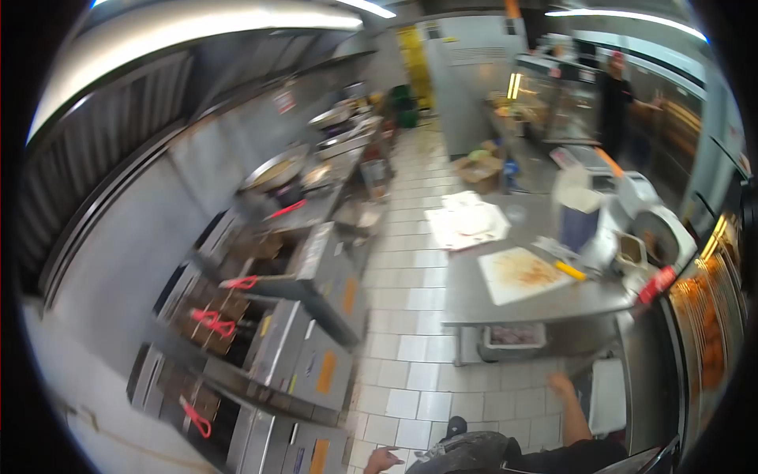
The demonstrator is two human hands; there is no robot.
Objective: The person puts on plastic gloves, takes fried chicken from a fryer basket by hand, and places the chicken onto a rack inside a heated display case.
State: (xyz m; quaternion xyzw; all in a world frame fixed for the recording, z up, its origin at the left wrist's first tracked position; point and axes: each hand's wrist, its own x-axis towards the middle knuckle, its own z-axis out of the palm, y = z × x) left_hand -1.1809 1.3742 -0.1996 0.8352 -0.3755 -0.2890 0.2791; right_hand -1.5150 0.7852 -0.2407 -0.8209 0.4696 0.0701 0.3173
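Note:
Low in the view, my left hand (384, 459) hangs beside my body over the tiled floor, its fingers partly spread and holding nothing visible. My right hand (561, 385) is stretched forward below the steel table (466, 304), seen from the back, with its fingers blurred; what it holds, if anything, cannot be made out. A white cutting board (523, 275) with orange-brown stains lies on the table, and a yellow-handled tool (570, 271) rests across its right edge. Under the table is a tray (515, 338) of dark pieces.
Fryers with red-handled baskets (213, 322) line the left. A large pan (275, 170) sits beyond them. White papers (467, 221), a cardboard box (478, 170) and a slicer (659, 237) are on the right. A person (614, 107) in dark clothes stands behind the counter.

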